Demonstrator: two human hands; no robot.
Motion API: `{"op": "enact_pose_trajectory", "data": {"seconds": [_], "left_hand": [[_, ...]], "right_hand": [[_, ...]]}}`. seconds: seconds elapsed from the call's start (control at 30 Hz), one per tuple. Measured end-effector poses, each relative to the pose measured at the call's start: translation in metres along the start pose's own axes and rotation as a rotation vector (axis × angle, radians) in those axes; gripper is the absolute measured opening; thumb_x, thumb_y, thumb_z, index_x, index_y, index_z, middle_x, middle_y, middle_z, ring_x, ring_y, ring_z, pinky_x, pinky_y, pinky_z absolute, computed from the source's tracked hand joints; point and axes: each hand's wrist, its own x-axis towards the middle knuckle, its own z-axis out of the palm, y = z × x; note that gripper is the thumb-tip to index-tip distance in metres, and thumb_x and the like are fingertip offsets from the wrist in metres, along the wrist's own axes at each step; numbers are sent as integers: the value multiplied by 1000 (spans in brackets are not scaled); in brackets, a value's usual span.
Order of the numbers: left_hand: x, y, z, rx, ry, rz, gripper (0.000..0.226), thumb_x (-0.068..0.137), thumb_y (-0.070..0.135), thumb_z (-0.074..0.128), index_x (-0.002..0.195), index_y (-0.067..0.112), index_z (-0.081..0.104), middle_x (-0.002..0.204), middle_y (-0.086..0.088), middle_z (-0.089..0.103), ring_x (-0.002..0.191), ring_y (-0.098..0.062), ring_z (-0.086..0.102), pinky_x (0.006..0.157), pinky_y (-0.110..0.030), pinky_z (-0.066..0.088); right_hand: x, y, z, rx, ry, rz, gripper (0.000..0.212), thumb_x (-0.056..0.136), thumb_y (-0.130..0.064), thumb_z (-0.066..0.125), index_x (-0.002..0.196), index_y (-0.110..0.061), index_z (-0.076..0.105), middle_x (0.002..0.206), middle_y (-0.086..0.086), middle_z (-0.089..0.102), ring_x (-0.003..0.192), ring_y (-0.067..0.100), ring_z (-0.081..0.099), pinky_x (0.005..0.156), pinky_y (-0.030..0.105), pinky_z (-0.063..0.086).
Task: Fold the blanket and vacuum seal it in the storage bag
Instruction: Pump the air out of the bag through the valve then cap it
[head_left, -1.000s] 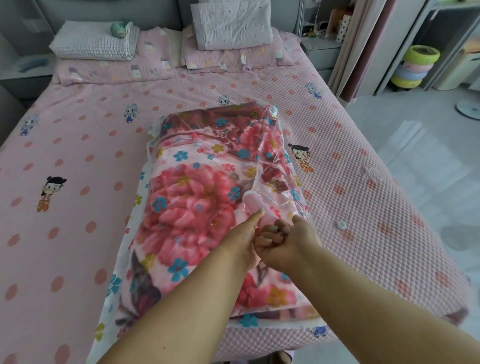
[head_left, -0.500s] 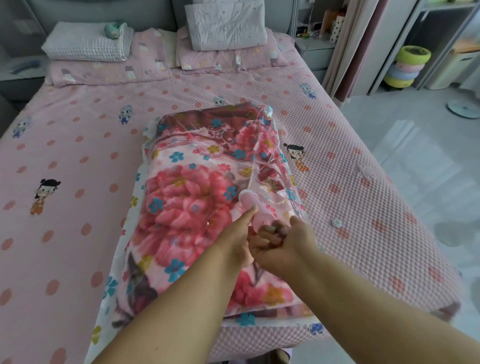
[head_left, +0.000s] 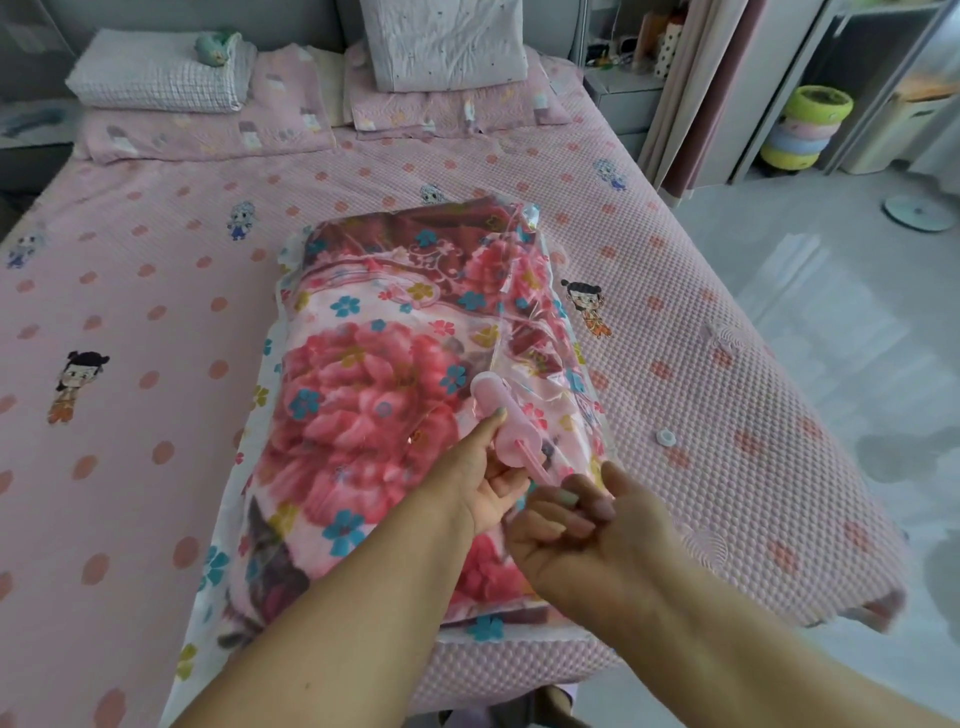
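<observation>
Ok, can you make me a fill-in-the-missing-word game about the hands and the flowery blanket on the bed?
1. The flowery blanket is inside a clear plastic ____.
2. The left hand holds the barrel of a small hand pump whose colour is ____.
3. The right hand grips the pump's ____, pulled out from the barrel.
4. A little white cap lies on the bedspread, on the ____ side of the bag.

Missing words: bag; pink; handle; right

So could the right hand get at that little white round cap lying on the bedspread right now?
Probably yes, but not without letting go: the right hand grips the pink pump's handle. The white cap lies bare on the bedspread, nothing between them.
</observation>
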Motion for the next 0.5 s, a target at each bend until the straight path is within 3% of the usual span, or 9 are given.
{"op": "enact_pose_trajectory", "data": {"seconds": [0.03,0.1,0.2,0.27,0.33,0.43,0.5], "left_hand": [[1,-1,2,-20,1,-3,44,89,39,65,108,0,63,52,-7,65,45,-15,63,45,-18,52],[0,-1,8,-44,-62,-60,47,90,44,61,85,-3,62,50,-9,62,38,-14,60,46,-13,50],[-4,0,14,-115,-183,-107,51,95,43,52,64,3,54,54,-9,62,43,-15,63,63,-21,53],[-4,0,10,-87,-167,-105,49,95,42,52,67,3,55,52,-8,61,41,-14,61,51,-18,52],[-1,-2,4,-4,-102,-69,44,92,43,58,83,-1,62,51,-8,62,41,-16,61,44,-18,51],[7,-4,-3,-4,3,20,45,88,35,68,116,1,62,55,-7,67,56,-18,67,63,-27,57],[9,-4,1,5,-6,-2,44,89,39,66,108,0,63,54,-7,65,47,-16,65,52,-22,55]], "right_hand": [[0,-4,-1,0,-1,1,65,96,-51,34,43,-14,30,46,-2,28,36,8,21,49,19,20],[16,-12,11,44,23,-40,67,97,-53,32,43,-14,31,43,-1,27,33,10,22,50,19,19],[48,-13,30,45,91,-90,70,97,-56,33,42,-13,34,41,0,29,30,12,26,48,20,22],[52,-14,26,12,72,-98,70,97,-56,32,44,-13,34,42,0,30,31,11,25,49,20,21],[28,-8,11,-14,22,-55,66,98,-54,32,45,-14,32,45,-1,29,33,10,23,48,18,20],[-4,-5,-6,-49,34,-11,63,96,-49,36,44,-14,31,48,-2,28,36,8,21,46,17,21],[4,-12,-2,-27,29,-37,64,96,-50,35,43,-14,32,48,-2,29,36,8,21,48,18,19]]}}
